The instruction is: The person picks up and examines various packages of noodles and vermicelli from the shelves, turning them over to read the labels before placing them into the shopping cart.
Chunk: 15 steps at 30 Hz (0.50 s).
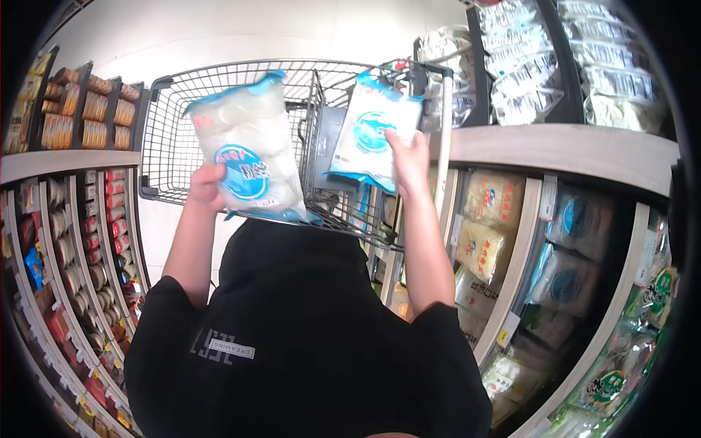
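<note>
My left hand (208,187) grips the lower left edge of a large clear bag with blue ends and a round blue label (252,139). That bag is tilted over the near side of a black wire shopping cart (166,131). In my right hand (409,162) is a smaller white and blue bag (376,120), with my thumb across its front. This second bag is over the cart's handle end, beside the grey child-seat panel (331,135). The fingers behind both bags are hidden.
The cart's light handle bar (443,139) is at the right. Shelves of packaged goods (485,248) stand on the right, with a wooden ledge (569,150) above them. More shelves (73,255) line the left, below stacked cylindrical packs (95,106).
</note>
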{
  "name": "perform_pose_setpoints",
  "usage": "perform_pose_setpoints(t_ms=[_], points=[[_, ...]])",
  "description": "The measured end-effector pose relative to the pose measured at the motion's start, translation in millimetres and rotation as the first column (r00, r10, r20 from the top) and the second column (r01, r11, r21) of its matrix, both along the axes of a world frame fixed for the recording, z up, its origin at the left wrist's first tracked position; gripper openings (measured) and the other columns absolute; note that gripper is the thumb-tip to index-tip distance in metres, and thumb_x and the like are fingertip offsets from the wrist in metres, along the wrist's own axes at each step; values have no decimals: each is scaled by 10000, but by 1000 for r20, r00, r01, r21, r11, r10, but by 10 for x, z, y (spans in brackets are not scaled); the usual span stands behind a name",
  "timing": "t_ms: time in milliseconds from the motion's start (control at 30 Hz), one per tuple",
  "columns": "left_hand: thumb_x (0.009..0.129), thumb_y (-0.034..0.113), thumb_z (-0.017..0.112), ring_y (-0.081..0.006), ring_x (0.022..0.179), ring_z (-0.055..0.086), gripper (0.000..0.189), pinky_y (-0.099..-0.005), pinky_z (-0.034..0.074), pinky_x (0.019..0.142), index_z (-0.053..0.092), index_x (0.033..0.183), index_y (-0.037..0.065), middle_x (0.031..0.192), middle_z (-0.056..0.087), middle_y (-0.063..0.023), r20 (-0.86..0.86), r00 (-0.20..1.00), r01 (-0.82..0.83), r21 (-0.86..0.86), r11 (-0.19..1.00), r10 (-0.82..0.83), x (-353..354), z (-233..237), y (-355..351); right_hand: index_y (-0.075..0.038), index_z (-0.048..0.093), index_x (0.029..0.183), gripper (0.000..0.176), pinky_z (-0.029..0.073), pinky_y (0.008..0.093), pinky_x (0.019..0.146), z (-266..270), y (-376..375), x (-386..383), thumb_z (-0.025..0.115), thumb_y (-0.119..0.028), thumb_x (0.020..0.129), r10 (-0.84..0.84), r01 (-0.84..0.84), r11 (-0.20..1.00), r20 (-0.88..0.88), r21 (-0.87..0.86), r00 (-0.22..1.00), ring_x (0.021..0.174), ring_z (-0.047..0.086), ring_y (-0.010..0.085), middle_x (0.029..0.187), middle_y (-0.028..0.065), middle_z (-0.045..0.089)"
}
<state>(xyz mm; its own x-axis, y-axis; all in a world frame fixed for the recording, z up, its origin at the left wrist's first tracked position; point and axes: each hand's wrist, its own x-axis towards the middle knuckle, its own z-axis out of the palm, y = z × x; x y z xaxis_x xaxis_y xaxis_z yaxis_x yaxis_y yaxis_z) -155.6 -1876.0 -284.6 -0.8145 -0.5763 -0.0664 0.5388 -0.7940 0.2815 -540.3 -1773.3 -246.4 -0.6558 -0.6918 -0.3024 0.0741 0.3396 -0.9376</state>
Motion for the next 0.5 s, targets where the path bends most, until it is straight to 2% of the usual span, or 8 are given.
perform_pose_setpoints(t_ms=[33,67,167,267,367,400,433,500], points=[[873,190,778,-370,1225,661,745,-510,549,1052,431,1473,-84,1364,628,-252,21,1000,-14,-20,1000,15,16,29,12,28,564,1233,465,528,334,924,-412,-185,-121,819,-174,901,39,-38,998,-47,40,998,1056,674,199,1169,158,700],[874,181,778,-364,1220,665,743,-503,555,1045,429,1473,-85,1357,633,-249,42,999,-31,-35,999,33,27,57,42,32,576,1222,460,542,350,894,-463,-375,-74,819,-191,900,92,-75,993,-199,93,976,1011,696,217,1132,171,719],[863,162,797,-340,1193,681,757,-475,573,1019,425,1475,-84,1334,648,-237,84,993,-84,-52,995,88,121,113,162,46,591,1192,464,546,367,888,-958,-790,-223,825,-215,889,194,-124,962,-285,245,939,1002,709,237,1117,182,730],[841,167,820,-329,1174,689,784,-461,574,1015,430,1477,-76,1318,659,-229,158,977,-138,-56,989,145,236,148,320,46,584,1269,526,552,346,881,-1333,-972,-372,831,-207,879,249,-158,920,-222,359,943,994,705,227,1152,169,725],[825,169,828,-326,1168,690,798,-458,574,1009,436,1478,-70,1312,664,-224,243,951,-192,-20,981,191,464,-72,534,32,566,1327,570,554,356,879,-1666,-1000,-482,817,-242,895,233,-211,931,-41,299,972,1001,703,232,1143,172,727],[813,179,835,-322,1187,678,820,-451,563,1022,430,1483,-64,1326,654,-215,258,949,-187,-3,982,181,504,-66,570,11,544,1375,618,536,418,960,-1657,-1018,-435,807,-265,890,259,-225,925,-73,306,963,1142,659,305,1280,228,659],[815,186,835,-321,1193,674,824,-448,558,1028,425,1485,-63,1331,651,-213,268,940,-217,1,976,209,524,-60,607,5,537,1390,636,514,439,997,-1649,-1038,-387,806,-262,879,326,-198,890,-269,412,906,1199,620,340,1336,245,612],[818,198,834,-318,1205,665,832,-441,549,1039,416,1490,-60,1341,644,-208,290,924,-264,13,964,249,515,-38,679,-6,523,1420,675,471,483,1071,-1454,-907,-188,803,-255,858,468,-56,808,-581,587,665,1312,541,409,1448,279,518]])
